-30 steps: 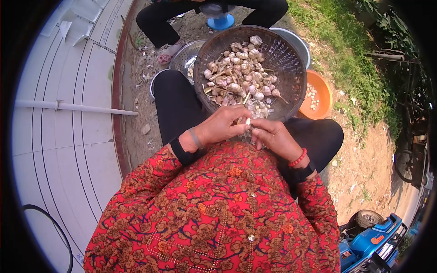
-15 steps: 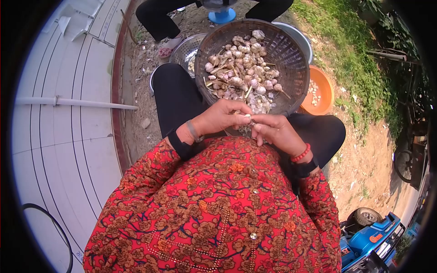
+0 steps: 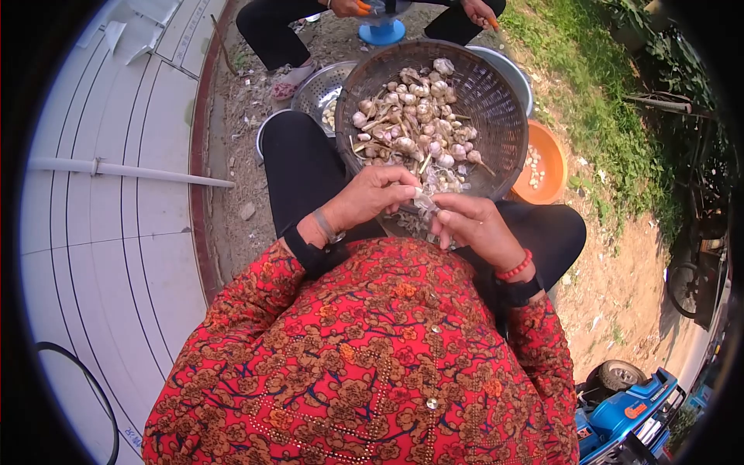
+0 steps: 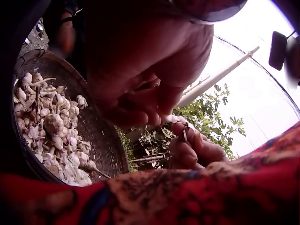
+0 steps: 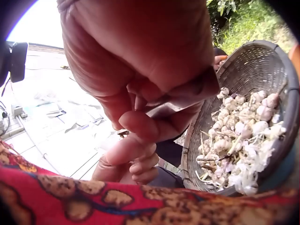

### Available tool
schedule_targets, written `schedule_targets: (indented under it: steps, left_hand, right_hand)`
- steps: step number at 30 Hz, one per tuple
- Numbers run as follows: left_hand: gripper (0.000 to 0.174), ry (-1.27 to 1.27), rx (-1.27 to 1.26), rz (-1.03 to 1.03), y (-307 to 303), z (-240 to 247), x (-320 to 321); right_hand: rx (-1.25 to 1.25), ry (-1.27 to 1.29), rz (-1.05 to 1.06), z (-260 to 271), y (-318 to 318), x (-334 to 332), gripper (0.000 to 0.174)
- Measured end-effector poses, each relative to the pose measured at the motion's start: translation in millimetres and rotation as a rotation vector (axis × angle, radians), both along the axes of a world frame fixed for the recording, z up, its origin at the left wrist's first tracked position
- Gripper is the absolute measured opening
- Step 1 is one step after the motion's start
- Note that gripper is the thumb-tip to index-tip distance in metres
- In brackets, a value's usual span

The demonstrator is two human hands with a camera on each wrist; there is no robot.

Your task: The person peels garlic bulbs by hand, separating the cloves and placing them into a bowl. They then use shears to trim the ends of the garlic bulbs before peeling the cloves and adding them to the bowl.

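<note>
A round woven basket (image 3: pixel 502 101) rests on my lap, tilted, with a heap of garlic bulbs (image 3: pixel 411 124) in it. Just in front of its near rim, my left hand (image 3: pixel 407 192) pinches a garlic clove (image 3: pixel 419 194). My right hand (image 3: pixel 443 213) pinches a strip of papery garlic skin (image 3: pixel 428 206) that runs from the clove. In the left wrist view the left hand (image 4: pixel 140 105) is curled above the right hand (image 4: pixel 192 147), beside the basket (image 4: pixel 101 136). In the right wrist view the right hand (image 5: pixel 150 108) holds the grey skin (image 5: pixel 187 96) over the left hand (image 5: pixel 129 159).
An orange bowl (image 3: pixel 552 155) with peeled cloves sits on the ground to the right. A metal colander (image 3: pixel 310 91) and a steel bowl (image 3: pixel 511 71) lie beyond the basket. Another person (image 3: pixel 267 31) sits opposite by a blue stool (image 3: pixel 376 32). White pipe (image 3: pixel 124 172) left, blue vehicle (image 3: pixel 628 418) lower right.
My hands have drawn slightly apart, and a strip of skin now stretches between them. The other person's hands have come into view at the top.
</note>
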State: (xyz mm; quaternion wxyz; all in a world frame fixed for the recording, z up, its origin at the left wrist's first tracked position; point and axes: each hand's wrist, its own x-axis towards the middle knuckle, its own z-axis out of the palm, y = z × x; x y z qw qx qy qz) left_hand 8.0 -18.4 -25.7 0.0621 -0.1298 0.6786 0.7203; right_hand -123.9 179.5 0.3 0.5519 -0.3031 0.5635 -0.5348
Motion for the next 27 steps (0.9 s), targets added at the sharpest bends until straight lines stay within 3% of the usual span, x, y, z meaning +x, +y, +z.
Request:
schedule_targets:
  steps: [5, 8, 13, 16, 27]
  left_hand:
    - [0.015, -0.063, 0.154, 0.08, -0.4, 5.7, 0.8]
    - [0.014, -0.056, 0.171, 0.059, 2.8, 7.2, -0.3]
    - [0.011, -0.061, 0.115, 0.056, 8.4, 3.5, -3.6]
    - [0.011, -0.068, 0.1, 0.045, 10.1, -0.3, -5.3]
    - [0.01, -0.092, 0.095, 0.026, 14.3, -5.6, -5.2]
  right_hand:
    - [0.049, -0.097, -0.113, -9.7, 16.7, -11.7, 0.029]
    - [0.109, 0.258, -0.052, -40.5, 24.0, -9.5, 0.029]
    - [0.032, 0.475, -0.056, -7.2, 9.5, 2.0, 0.029]
    - [-0.092, 0.685, -0.076, -13.4, 4.0, 4.1, 0.028]
    - [-0.091, 0.795, -0.023, -6.2, -3.2, 4.5, 0.02]
